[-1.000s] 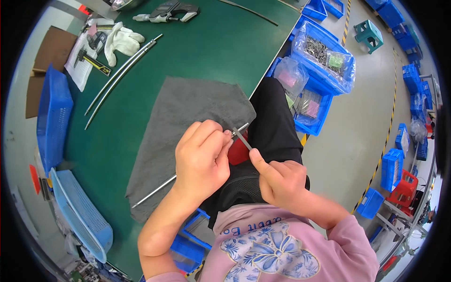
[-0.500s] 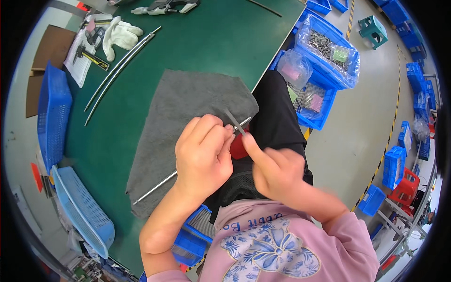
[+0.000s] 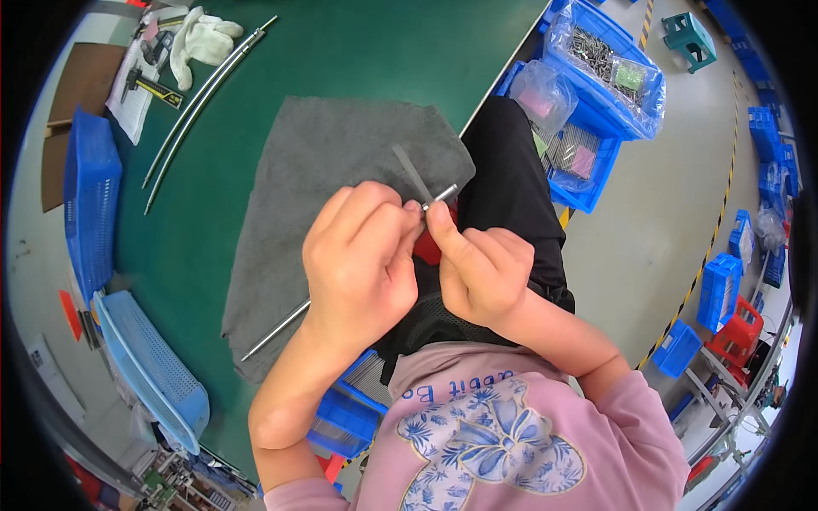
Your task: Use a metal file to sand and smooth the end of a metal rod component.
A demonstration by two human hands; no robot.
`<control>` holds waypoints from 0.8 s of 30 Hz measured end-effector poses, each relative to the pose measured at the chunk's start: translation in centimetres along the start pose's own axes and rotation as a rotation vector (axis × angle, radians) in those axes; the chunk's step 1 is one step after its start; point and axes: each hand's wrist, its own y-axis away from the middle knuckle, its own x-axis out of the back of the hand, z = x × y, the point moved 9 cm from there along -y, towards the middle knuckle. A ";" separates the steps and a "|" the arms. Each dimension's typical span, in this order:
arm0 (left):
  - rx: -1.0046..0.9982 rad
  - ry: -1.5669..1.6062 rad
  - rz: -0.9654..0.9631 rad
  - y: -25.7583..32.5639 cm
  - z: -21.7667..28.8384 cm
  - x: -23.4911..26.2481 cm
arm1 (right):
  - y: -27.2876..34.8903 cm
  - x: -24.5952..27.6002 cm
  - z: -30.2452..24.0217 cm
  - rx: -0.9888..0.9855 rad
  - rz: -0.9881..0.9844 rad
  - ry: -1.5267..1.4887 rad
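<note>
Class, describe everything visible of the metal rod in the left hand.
The metal rod is slim, straight and silvery, perhaps steel. It slants from lower left to upper right, gripped toward its upper end by the left hand, which hides its middle. Its lower part shows over the grey cloth, contact unclear. Near the upper end, a flat grey strip in the right hand crosses it.
</note>
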 end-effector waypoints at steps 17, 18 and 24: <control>-0.009 0.000 0.001 -0.1 0.2 0.2 | 1.0 -0.5 0.5 0.122 0.022 -0.105; -0.007 -0.004 0.008 -0.2 0.1 0.3 | 2.6 -0.2 0.9 0.125 -0.009 -0.082; 0.008 -0.005 0.011 0.0 0.1 0.1 | -0.7 0.3 0.2 0.129 -0.082 -0.058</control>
